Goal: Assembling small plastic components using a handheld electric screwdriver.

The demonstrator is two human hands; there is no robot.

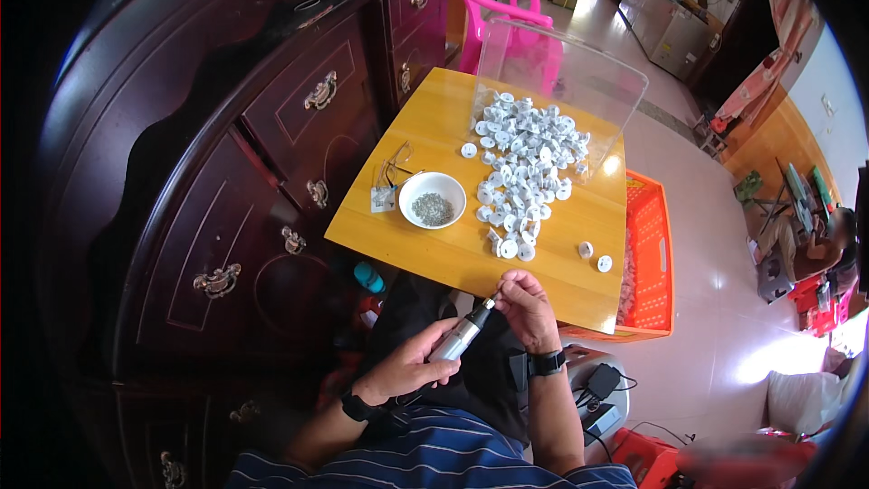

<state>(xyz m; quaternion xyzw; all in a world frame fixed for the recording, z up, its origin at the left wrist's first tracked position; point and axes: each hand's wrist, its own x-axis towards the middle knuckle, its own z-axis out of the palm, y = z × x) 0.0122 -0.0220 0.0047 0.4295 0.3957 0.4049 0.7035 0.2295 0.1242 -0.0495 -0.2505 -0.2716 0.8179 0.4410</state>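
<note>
- You are wrapping your left hand (pixel 405 368) around a grey electric screwdriver (pixel 463 335), grip clamped on its body, just below the near edge of the bench (pixel 444 254).
- Your right hand (pixel 528 308) is pinching something small at the screwdriver's tip, fingers drawn together; the piece itself is too small to make out.
- A pile of white plastic parts (pixel 525 158) is lying across the middle of the bench, spilling out of a clear plastic bin (pixel 579 72) at its far edge.
- A white bowl of small screws (pixel 433 201) is sitting on the bench, left of the pile.
- An orange crate (pixel 648 254) is standing on the floor, right of the bench.
</note>
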